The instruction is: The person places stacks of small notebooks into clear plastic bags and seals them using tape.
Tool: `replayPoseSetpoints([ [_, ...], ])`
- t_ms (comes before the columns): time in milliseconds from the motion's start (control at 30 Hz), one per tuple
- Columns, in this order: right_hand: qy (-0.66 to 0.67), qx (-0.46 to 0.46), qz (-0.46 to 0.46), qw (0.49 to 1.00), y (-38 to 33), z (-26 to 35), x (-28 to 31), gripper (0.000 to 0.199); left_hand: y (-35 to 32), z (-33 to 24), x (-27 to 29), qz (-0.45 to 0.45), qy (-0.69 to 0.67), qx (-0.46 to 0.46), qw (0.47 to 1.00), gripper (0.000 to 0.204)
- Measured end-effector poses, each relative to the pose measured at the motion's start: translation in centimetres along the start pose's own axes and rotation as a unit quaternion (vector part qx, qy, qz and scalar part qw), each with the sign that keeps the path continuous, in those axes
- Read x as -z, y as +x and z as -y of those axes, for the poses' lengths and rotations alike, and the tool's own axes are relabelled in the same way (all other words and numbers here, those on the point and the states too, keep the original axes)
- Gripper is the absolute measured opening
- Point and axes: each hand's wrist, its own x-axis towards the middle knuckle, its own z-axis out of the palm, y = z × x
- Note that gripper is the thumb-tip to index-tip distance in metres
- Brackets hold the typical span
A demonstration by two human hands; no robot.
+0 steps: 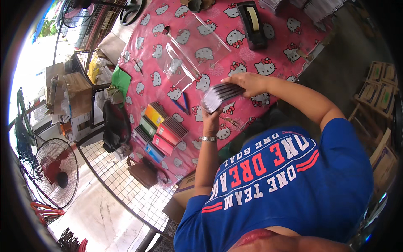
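A stack of thin dark-and-white booklets (224,93) is held up over the near edge of the table, tilted, between both hands. My right hand (248,85) is closed around its right end. My left hand (212,115), with a watch on the wrist, supports its lower left end; the stack partly hides those fingers. Left of the hands, several bundles of small colourful booklets (161,130) in yellow, green, red, pink and blue lie together. Between them and my hands rests a blue-handled hand tool (182,104) like nippers. Clear plastic bags (197,52) lie flat beyond the stack.
A pink patterned cloth (142,50) covers the table. A black tape dispenser (252,27) stands at the far side, with white stacks (315,8) at the far right. A brown pouch (142,173) sits at the left near edge. A fan (56,174) and wire grid (113,176) are left; boxes (380,90) are right.
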Motion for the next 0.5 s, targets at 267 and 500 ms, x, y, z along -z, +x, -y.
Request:
replayPoseSetpoints([
  [267, -0.069, -0.049, -0.118, 0.989, 0.2, 5.3, 2.4, 0.048, 0.2, -2.4, -3.0, -0.055, 0.304, -0.104, 0.945, 0.036],
  [500, 0.151, -0.049, -0.186, 0.97, -0.6, 2.6, 4.6, 0.035, -2.0, -7.4, -2.7, -0.153, 0.255, -0.127, 0.946, 0.032],
])
